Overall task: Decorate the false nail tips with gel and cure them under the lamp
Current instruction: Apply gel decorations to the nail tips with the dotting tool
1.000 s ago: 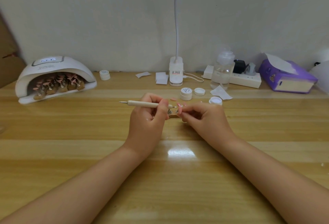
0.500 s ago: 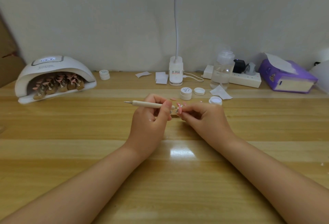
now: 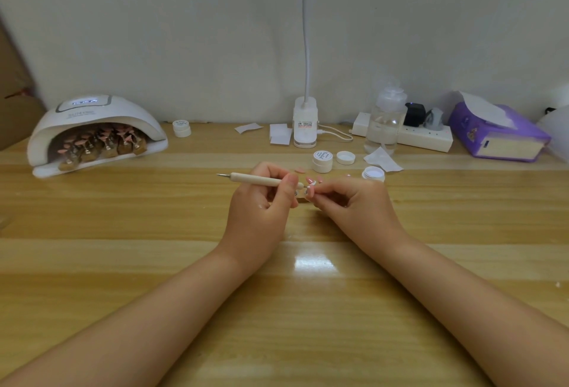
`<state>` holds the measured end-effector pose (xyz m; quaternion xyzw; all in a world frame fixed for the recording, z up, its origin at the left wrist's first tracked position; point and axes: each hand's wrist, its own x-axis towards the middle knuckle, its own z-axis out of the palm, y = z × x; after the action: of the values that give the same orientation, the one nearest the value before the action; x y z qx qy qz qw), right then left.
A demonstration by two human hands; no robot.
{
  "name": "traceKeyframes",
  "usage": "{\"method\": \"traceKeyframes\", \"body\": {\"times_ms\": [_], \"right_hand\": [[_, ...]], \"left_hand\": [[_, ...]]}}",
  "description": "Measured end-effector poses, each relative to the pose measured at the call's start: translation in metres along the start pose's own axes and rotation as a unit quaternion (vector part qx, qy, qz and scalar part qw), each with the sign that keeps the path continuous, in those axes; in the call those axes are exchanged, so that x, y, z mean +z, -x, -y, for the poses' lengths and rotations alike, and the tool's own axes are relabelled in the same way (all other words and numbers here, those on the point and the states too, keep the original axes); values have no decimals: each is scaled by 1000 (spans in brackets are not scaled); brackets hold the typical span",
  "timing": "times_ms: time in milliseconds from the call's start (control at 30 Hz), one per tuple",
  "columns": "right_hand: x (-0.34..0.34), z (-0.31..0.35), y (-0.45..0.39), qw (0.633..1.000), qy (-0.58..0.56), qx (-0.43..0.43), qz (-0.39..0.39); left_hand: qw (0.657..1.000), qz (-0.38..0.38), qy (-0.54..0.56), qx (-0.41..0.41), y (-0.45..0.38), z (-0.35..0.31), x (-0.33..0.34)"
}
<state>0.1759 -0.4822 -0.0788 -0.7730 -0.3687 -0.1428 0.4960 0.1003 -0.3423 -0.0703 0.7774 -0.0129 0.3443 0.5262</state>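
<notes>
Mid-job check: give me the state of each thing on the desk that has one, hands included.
Curing lamp: display lit, nail tips on stands inside.
Left hand: holds dotting tool.
Right hand: pinches nail tip.
Front gel pot: open.
Loose lid: off.
Middle gel pot: lidded.
Back gel pot: lidded.

Lamp point(image 3: 95, 128) sits upper left on the table point(image 3: 123, 263), tissue box point(image 3: 498, 135) upper right, jars point(image 3: 322, 161) center, behind both hands.

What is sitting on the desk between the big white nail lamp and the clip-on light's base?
In the head view, between the nail lamp and the clip light base sit a small white jar, a paper scrap and white pads.
</notes>
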Motion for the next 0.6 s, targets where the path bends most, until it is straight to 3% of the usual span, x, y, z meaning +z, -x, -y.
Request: {"method": "traceKeyframes", "body": {"times_ms": [600], "right_hand": [[1,-2,0,1000,0,1,-2]], "left_hand": [[1000,0,1,-11,-1,0,1]]}}
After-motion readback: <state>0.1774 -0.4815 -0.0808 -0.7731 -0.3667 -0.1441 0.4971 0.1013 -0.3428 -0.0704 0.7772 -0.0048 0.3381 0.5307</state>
